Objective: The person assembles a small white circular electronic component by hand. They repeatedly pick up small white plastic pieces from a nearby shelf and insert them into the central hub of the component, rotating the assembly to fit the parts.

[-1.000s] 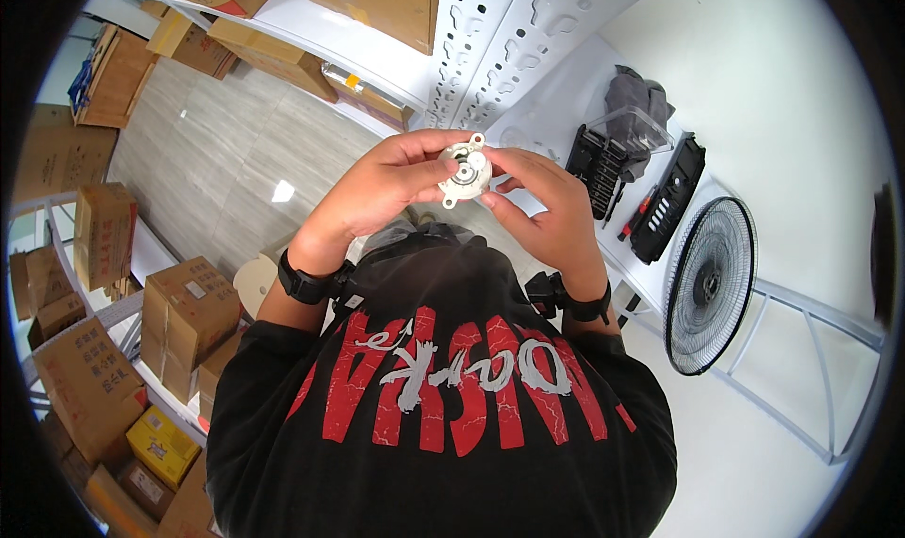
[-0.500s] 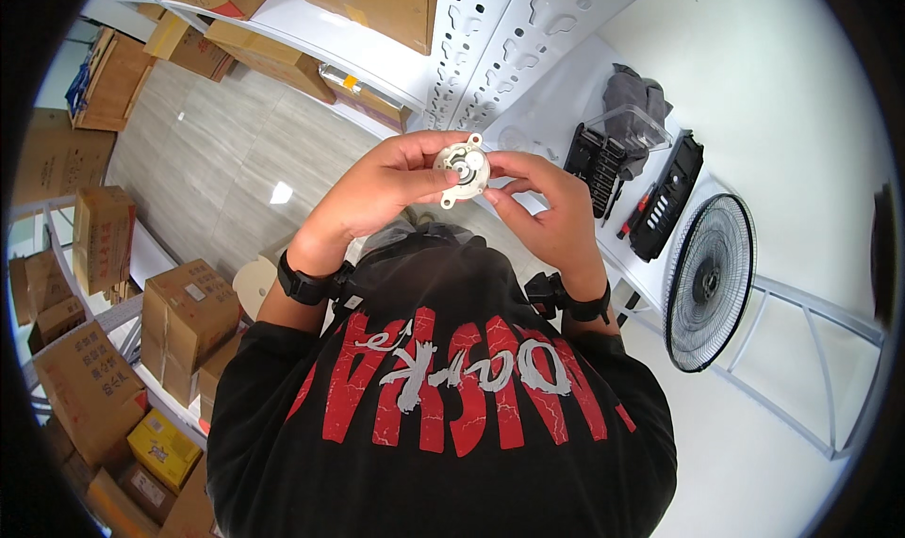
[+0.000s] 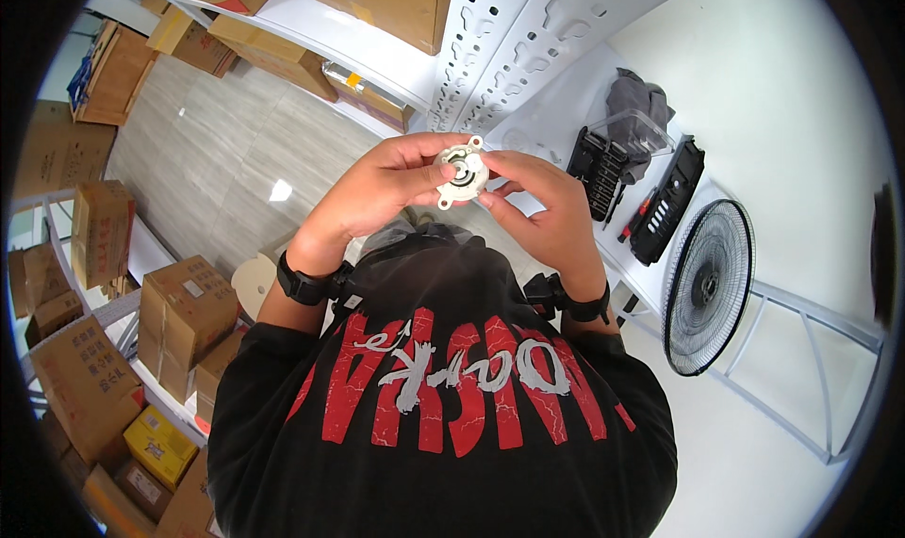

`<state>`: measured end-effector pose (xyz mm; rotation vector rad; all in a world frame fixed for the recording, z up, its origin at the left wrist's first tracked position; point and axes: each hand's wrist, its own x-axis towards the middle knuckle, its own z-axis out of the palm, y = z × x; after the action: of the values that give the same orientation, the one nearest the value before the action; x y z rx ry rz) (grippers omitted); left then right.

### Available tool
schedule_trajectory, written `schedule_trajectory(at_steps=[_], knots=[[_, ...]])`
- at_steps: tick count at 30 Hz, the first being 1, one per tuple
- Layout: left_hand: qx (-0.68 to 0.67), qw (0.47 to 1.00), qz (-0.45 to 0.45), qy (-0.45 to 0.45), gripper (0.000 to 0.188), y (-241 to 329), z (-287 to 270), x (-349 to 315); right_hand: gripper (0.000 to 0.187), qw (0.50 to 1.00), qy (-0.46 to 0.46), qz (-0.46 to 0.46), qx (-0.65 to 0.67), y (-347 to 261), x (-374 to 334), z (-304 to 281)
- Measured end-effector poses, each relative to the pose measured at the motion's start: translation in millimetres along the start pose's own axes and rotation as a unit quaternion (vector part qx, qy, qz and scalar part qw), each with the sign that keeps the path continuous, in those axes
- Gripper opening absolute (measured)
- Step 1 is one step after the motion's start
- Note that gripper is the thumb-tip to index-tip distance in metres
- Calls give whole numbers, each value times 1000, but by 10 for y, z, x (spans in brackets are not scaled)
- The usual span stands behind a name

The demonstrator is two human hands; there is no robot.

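Out in front of my chest is a round white plastic gear housing (image 3: 459,187), with a mounting ear at its top and another at its bottom. White round parts, seemingly gears, show inside its open face. My left hand (image 3: 382,185) grips it from the left, the thumb lying across the face and the fingers behind. From the right, my right hand (image 3: 547,203) pinches its edge: the index fingertip rests by the white round part (image 3: 473,162) at the upper right, and the thumb touches the lower right rim. Its other fingers curl behind and are partly hidden.
On the white table to the right lie a black bit case (image 3: 596,172), a grey cloth (image 3: 633,100), a clear plastic box and a black slotted tray (image 3: 667,199). A black fan grille (image 3: 709,285) leans there. Shelves with cardboard boxes (image 3: 189,317) stand left; a perforated post (image 3: 481,57) rises ahead.
My right index fingertip has moved slightly left, onto the upper right of the gear housing's face. The left hand keeps its grip almost unchanged.
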<state>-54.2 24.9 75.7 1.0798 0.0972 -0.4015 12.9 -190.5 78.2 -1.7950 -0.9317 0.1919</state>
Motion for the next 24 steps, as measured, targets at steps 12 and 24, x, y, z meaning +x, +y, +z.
schedule_trajectory(at_steps=[12,24], knots=[[4,1000,-4,-4,41,-18,-17,50,42,1000,-12,10,4,-41,-3,-32],[35,999,-6,15,41,1,-4,47,40,999,-3,8,43,21,-25,-16]])
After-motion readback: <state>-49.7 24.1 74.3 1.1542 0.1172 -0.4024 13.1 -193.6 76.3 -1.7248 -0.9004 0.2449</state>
